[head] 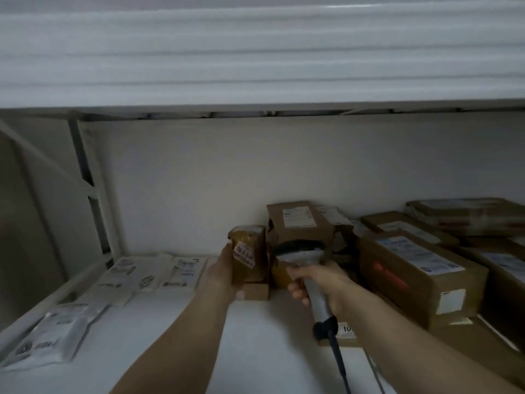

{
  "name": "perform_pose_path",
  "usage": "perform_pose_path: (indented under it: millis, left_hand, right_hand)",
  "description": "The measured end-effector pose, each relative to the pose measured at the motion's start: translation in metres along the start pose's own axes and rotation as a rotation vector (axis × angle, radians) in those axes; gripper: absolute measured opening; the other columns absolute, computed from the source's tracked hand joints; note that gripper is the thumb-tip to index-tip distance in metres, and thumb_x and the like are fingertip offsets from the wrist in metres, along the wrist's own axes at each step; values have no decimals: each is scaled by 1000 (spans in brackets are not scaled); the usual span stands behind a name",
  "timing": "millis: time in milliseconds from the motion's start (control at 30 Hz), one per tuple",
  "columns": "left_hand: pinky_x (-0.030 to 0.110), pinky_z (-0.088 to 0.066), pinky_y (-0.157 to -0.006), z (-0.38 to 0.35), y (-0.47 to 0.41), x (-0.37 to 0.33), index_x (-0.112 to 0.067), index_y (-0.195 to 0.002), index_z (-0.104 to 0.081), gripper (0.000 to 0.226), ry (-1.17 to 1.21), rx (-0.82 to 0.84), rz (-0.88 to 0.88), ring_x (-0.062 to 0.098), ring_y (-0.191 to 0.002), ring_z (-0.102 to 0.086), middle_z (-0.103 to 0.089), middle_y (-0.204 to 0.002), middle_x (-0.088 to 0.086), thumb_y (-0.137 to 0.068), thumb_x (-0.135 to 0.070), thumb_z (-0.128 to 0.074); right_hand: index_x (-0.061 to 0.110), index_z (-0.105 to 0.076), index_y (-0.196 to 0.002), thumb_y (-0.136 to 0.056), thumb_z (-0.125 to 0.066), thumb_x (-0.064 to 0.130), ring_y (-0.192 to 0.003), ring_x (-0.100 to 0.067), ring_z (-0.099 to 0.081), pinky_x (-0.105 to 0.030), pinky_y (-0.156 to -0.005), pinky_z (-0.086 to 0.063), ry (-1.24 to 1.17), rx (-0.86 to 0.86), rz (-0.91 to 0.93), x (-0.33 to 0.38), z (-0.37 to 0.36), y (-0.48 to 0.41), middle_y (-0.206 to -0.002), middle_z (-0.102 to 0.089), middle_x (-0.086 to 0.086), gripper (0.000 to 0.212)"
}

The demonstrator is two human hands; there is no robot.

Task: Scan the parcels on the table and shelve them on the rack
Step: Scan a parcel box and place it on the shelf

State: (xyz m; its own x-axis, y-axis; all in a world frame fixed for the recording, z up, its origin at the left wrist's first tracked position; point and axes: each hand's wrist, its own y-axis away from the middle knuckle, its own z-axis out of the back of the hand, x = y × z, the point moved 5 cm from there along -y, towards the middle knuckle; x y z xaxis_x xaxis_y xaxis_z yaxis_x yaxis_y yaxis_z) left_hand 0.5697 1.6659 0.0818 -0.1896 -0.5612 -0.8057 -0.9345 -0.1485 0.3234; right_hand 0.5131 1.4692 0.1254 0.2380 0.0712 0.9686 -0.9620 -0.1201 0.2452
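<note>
My left hand (224, 273) grips a small brown taped parcel (250, 251) with a white sticker, held upright on the white rack shelf (255, 336) beside other boxes. A low flat box (257, 291) lies under or just in front of it. My right hand (318, 285) is closed around the grip of a grey barcode scanner (301, 251). The scanner's dark head sits right next to the parcel, and its black cable trails down toward me. Behind the scanner stands a taller cardboard box (298, 220) with a white label.
Several labelled cardboard boxes (417, 268) are stacked along the right side of the shelf. Flat white and grey mailer bags (159, 274) lie along the left. The rack's upright post (88, 189) stands at left, and another shelf (255, 66) hangs overhead.
</note>
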Motion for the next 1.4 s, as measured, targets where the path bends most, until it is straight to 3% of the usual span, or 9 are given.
perform_pose_path:
  millis: [67, 200, 300, 500, 600, 833, 1000, 1167, 1400]
  left_hand:
    - [46, -45, -102, 1, -17, -1, -5, -134, -51, 54, -119, 11, -19, 37, -120, -54, -54, -135, 22, -100, -46, -41]
    - [55, -42, -103, 18, -30, -10, -19, -139, -45, 65, -533, -248, -106, 41, -127, -45, -44, -142, 17, -90, -59, -41]
    - [56, -43, -101, 12, -41, -8, -23, -142, -39, 69, -437, -176, -112, 41, -126, -46, -43, -143, 15, -87, -64, -47]
    - [39, -55, -79, -4, -52, -13, -9, -123, -55, 46, -540, -128, -202, 28, -87, -63, -64, -111, 14, -95, -46, -51]
    - [42, -54, -85, -6, -66, -19, -4, -125, -56, 40, -540, -92, -187, 34, -103, -63, -62, -119, 17, -97, -32, -53]
    - [46, -50, -95, -13, -69, -20, -1, -125, -57, 45, -569, -114, -175, 37, -110, -60, -61, -122, 21, -97, -36, -51]
    - [38, -33, -105, -22, -13, -21, 0, -138, -41, 59, -759, -389, -281, 36, -127, -39, -41, -140, 23, -97, -41, -44]
    - [32, -36, -90, -74, 65, 0, 3, -128, -48, 45, -697, -195, -727, 34, -119, -45, -47, -129, 22, -91, -21, -58]
    - [30, -43, -80, -176, 176, 90, -14, -106, -56, 21, -716, 100, -858, 25, -97, -57, -49, -106, 1, -86, -18, -60]
  right_hand:
    - [4, -67, -83, -81, -75, 14, -48, -13, -61, -23, -44, -48, -14, -33, -7, 0, -7, -6, -59, -68, -6, 13]
    - [6, -65, -75, -85, -71, 14, -42, -9, -58, -21, -43, -46, 18, -56, -48, -3, -19, -12, -52, -65, -2, 14]
    - [2, -66, -80, -82, -74, 12, -42, -12, -58, -22, -42, -45, 10, -103, -34, -5, -24, -13, -54, -66, -5, 13]
    - [-2, -65, -100, -81, -76, 15, -45, -13, -59, -24, -41, -46, 30, -170, -32, -5, -23, -14, -60, -67, -7, 28]
    - [-2, -63, -103, -81, -76, 17, -48, -13, -60, -24, -43, -46, 33, -191, -30, -4, -18, -16, -65, -68, -9, 32]
    - [1, -65, -105, -84, -74, 21, -52, -12, -59, -22, -44, -45, 37, -215, -55, -12, -8, -12, -70, -67, -7, 30]
    - [-1, -64, -103, -81, -76, 15, -49, -15, -60, -26, -46, -47, 7, -261, -24, -12, 6, 12, -67, -67, -9, 30]
    - [-2, -66, -93, -82, -73, 8, -44, -16, -57, -23, -42, -45, -59, -260, -8, -15, 42, 64, -59, -65, -10, 16]
    - [2, -64, -100, -81, -75, 10, -48, -16, -57, -26, -46, -46, -105, -413, 2, -46, 156, 187, -62, -65, -8, 24]
